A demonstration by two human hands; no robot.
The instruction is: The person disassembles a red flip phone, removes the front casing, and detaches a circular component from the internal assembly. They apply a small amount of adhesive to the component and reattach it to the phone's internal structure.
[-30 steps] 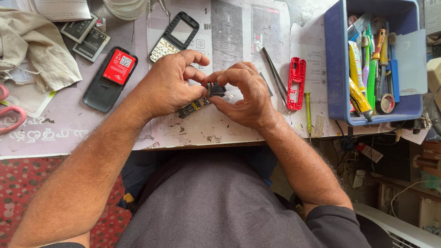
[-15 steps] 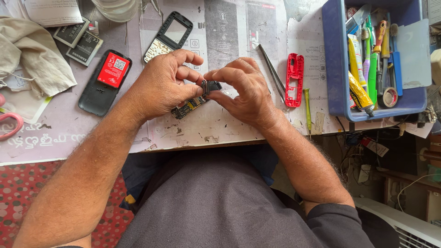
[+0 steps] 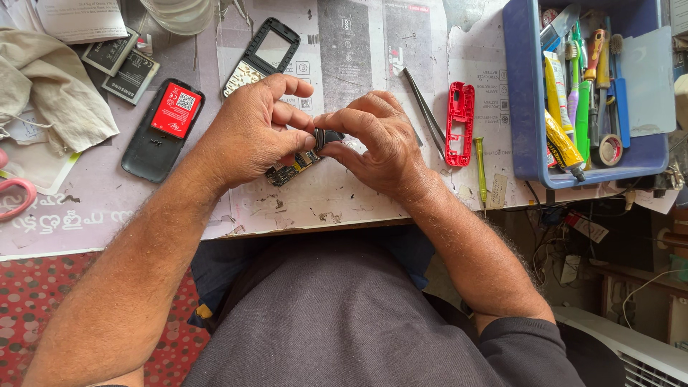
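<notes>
While both hands meet over the paper-covered bench point(image 3: 344, 201), the left hand point(image 3: 254, 132) and the right hand point(image 3: 376, 140) pinch a small circuit board point(image 3: 292, 168) between fingertips, each closed on it near the bench's middle. Left of them lies a dark phone back with a red battery point(image 3: 172, 115). To the right sit a red phone frame point(image 3: 459, 123), tweezers point(image 3: 424, 107) and a blue tool tray point(image 3: 523, 107).

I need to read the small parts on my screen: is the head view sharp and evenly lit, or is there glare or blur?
Head view: soft, even daylight with only faint shadows under the left hand and right hand; sharp across the circuit board and red frame; no strong glare; the small dark part pinched between the fingers is mostly hidden.
</notes>
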